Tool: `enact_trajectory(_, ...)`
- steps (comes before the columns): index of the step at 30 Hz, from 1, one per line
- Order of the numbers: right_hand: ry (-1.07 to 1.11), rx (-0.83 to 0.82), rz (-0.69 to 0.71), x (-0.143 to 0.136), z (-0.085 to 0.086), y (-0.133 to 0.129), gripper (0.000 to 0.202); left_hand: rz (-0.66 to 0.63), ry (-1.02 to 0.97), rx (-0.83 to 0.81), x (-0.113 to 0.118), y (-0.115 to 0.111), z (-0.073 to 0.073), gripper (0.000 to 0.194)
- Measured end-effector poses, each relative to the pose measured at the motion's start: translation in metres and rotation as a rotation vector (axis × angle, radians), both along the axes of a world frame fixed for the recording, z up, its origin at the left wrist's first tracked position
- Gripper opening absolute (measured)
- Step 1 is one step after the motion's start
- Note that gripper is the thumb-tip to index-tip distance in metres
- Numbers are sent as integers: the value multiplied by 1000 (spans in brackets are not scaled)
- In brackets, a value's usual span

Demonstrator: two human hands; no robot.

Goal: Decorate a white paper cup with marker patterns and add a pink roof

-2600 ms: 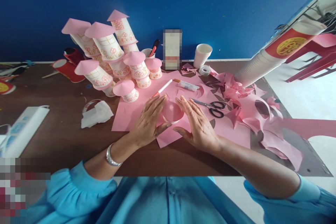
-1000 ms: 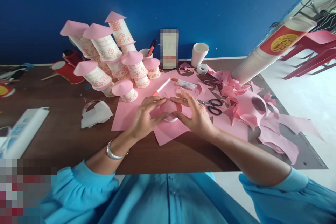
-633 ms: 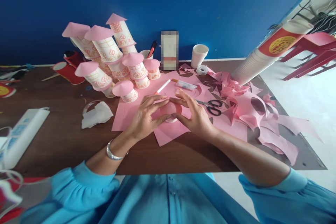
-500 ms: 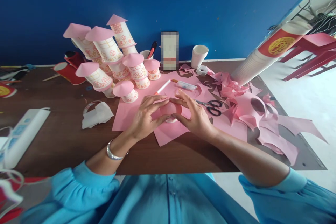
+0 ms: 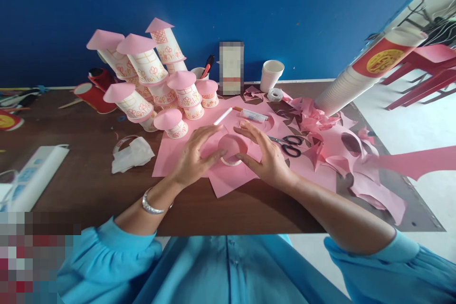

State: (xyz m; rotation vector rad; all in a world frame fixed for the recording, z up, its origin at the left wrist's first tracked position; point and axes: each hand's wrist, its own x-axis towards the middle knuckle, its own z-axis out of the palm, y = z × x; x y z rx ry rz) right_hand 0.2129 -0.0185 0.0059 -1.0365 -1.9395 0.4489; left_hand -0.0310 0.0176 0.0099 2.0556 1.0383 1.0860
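In the middle of the table, a pink paper cone roof [image 5: 231,145] sits on a short white cup piece [image 5: 231,163]. My left hand [image 5: 197,154] is at its left side, thumb and fingers spread apart. On the other side my right hand [image 5: 265,154] curves round, its fingers apart too. Whether the thumb tips brush the roof I cannot tell; neither hand grips it. Under them lies a pink paper sheet [image 5: 178,161]. Black-handled scissors [image 5: 290,145] lie right of my right hand. A white marker [image 5: 223,116] and a clear-barrelled pen [image 5: 253,115] lie beyond.
Decorated cup towers [image 5: 144,64] with pink roofs stand at back left. Pink paper scraps [image 5: 335,147] cover the right side, beside a tall stack of white cups [image 5: 335,92]. A phone [image 5: 231,69] leans on the wall, near white cups [image 5: 272,76] and a tape roll [image 5: 274,95].
Both hands have loosened and drawn apart from the small roofed cup, which stays in place and shows more fully. A pink scrap at the right edge has lifted and stretched outward.
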Motion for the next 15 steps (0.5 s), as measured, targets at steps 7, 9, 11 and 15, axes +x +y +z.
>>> enact_trajectory(7,7,9,48,3,10,-1,71,96,-198,-512,-8,8,-14,59)
enact_trajectory(9,4,-7,79,1,15,0,75,122,-211,-546,-7,10,-17,57)
enact_trajectory(11,-5,-32,131,-2,18,5,80,148,-217,-555,-5,11,-18,53)
enact_trajectory(15,-38,-69,314,-11,23,20,84,135,-233,-528,-4,12,-20,47)
